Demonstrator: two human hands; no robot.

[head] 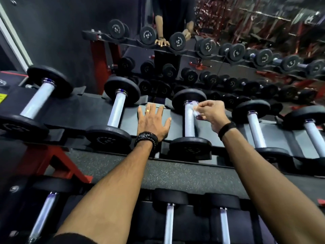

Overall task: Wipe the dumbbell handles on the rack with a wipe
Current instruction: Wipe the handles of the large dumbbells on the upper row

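Black dumbbells with silver handles lie in a row on the top shelf of the rack point(70, 110). My right hand point(210, 112) pinches a small white wipe point(194, 110) against the upper part of the handle point(189, 124) of the third dumbbell from the left. My left hand point(153, 121) rests flat, fingers spread, on the shelf between the second dumbbell point(117, 111) and that third one. It holds nothing.
More dumbbells point(256, 131) lie to the right and one point(39, 101) at the far left. A lower shelf with dumbbell handles point(168, 224) runs under my forearms. A mirror point(228, 41) behind the rack reflects it and a person. Red rack legs point(58, 161) stand at the left.
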